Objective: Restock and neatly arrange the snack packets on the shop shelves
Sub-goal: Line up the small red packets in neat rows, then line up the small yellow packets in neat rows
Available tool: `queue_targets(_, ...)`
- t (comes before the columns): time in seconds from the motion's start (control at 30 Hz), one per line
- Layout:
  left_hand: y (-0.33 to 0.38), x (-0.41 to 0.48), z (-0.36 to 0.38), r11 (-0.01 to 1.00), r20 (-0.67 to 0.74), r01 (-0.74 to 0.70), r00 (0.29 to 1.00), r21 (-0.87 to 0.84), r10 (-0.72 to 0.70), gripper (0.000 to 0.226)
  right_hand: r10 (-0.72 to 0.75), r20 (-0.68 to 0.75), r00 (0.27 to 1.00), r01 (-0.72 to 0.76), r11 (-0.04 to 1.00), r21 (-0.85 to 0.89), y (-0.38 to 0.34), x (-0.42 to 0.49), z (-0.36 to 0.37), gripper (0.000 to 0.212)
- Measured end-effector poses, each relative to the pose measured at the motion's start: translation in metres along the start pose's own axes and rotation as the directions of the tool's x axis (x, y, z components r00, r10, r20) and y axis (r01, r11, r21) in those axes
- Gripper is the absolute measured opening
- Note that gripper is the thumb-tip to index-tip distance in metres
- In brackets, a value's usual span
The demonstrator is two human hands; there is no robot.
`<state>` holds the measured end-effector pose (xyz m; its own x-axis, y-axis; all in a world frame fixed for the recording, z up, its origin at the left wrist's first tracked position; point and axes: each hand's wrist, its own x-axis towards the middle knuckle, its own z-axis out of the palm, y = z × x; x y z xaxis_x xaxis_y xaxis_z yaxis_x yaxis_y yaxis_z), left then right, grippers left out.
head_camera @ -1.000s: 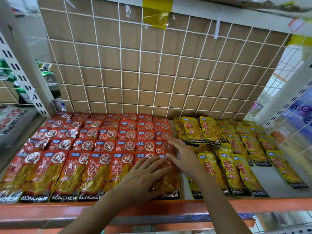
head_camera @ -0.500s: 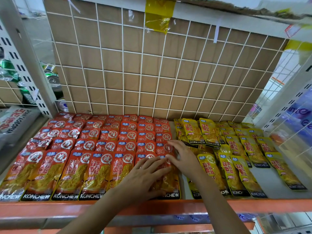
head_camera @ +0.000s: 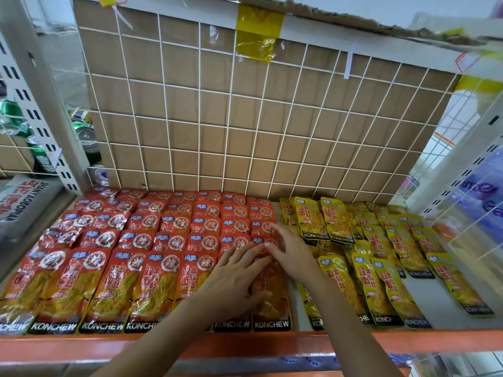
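Red KONCHEW snack packets (head_camera: 152,284) lie in overlapping rows across the left half of the shelf (head_camera: 449,340). Yellow KONCHEW packets (head_camera: 381,284) lie in looser rows on the right half. My left hand (head_camera: 234,278) rests flat, fingers spread, on the rightmost front red packet (head_camera: 272,308). My right hand (head_camera: 291,248) lies flat on the red packets just behind it, at the seam between red and yellow. Neither hand grips a packet. The fingertips of both hands nearly touch.
A white wire grid over brown cardboard (head_camera: 245,126) backs the shelf. Green drink cans (head_camera: 81,129) stand behind the left upright. The orange shelf lip runs along the front. Bare white shelf shows at the front right corner (head_camera: 468,319). A wire side panel (head_camera: 476,213) closes the right.
Both hands stay pressed on the same red packets, with only slight shifts of the fingers. The view has tilted a little.
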<state>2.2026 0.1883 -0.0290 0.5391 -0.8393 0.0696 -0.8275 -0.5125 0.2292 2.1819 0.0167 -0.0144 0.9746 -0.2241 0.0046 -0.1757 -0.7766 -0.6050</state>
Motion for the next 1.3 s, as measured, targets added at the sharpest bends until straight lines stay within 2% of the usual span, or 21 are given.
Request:
queue_targets(0.13,-0.002,0.000,0.002,0.999,0.048,0.022,0.999,0.031,-0.023,0.088,0.036,0.011,0.999,-0.036,0.999,0.030,0.001,0.001,0.008,0.055)
queue_targets(0.2,-0.003,0.000,0.003,0.996,0.043,-0.001,0.999,0.089,-0.002,0.081,0.037,-0.012,0.999,-0.037,0.998,0.042,0.001,-0.001,0.012,0.054)
queue_targets(0.23,-0.001,-0.001,0.000,0.995,0.088,0.031,0.995,0.098,-0.040,0.077,0.038,-0.023,0.999,-0.037,0.998,0.045,0.001,-0.003,0.013,0.053)
queue_targets(0.27,-0.002,0.000,0.001,0.992,0.067,0.051,0.996,0.115,-0.059,0.075,0.036,-0.035,0.999,-0.034,0.998,0.048,0.001,-0.004,0.013,0.052)
queue_targets(0.37,-0.003,-0.001,0.004,1.000,0.057,0.010,0.998,0.016,-0.011,0.082,0.037,-0.059,0.998,-0.034,0.998,0.051,0.001,-0.006,0.015,0.050)
queue_targets(0.4,-0.003,-0.001,0.006,1.000,-0.011,0.005,1.000,0.016,-0.005,0.082,0.039,-0.062,0.997,-0.036,0.998,0.050,0.001,-0.006,0.015,0.049)
queue_targets(0.43,-0.003,0.000,0.007,1.000,-0.021,0.008,1.000,0.020,-0.008,0.083,0.045,-0.061,0.997,-0.041,0.998,0.054,0.001,-0.006,0.015,0.049)
queue_targets(0.5,-0.003,0.000,0.006,1.000,0.017,0.022,1.000,0.002,-0.022,0.084,0.057,-0.067,0.996,-0.052,0.996,0.070,0.000,-0.006,0.015,0.049)
queue_targets(0.63,-0.006,-0.002,0.000,0.997,-0.007,0.014,1.000,-0.082,-0.015,0.087,0.072,-0.177,0.982,-0.055,0.994,0.097,-0.004,-0.013,0.011,0.046)
queue_targets(0.87,-0.035,-0.028,-0.018,0.981,-0.170,0.036,0.983,-0.193,-0.069,0.088,0.025,-0.277,0.960,-0.050,0.995,-0.084,-0.002,-0.050,-0.005,0.040)
queue_targets(1.03,-0.059,-0.045,-0.024,0.973,-0.174,0.129,0.971,-0.190,-0.162,0.082,0.012,-0.329,0.944,-0.080,0.978,-0.193,0.004,-0.082,-0.012,0.051)
queue_targets(1.3,-0.074,-0.061,-0.031,0.973,-0.226,0.143,0.957,-0.182,-0.183,0.070,0.084,-0.392,0.916,-0.169,0.967,-0.189,0.018,-0.128,-0.021,0.045)
